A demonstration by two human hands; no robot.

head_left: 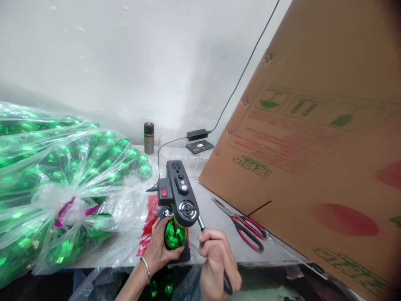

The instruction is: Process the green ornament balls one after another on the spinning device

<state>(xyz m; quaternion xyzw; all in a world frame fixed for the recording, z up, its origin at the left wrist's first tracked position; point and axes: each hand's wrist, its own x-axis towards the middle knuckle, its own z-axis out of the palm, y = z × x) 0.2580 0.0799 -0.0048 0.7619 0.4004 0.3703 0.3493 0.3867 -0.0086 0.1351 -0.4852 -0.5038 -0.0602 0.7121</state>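
Shiny green faceted ball [175, 237], left hand [160, 241] curled around it. Right hand [217, 261] at four o'clock, fist wrapped round lever [227, 286].

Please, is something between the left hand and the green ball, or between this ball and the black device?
Nothing visible stands between the left hand and the green ball; the hand touches it. The black device hides the ball's top, so the space between them is hidden.
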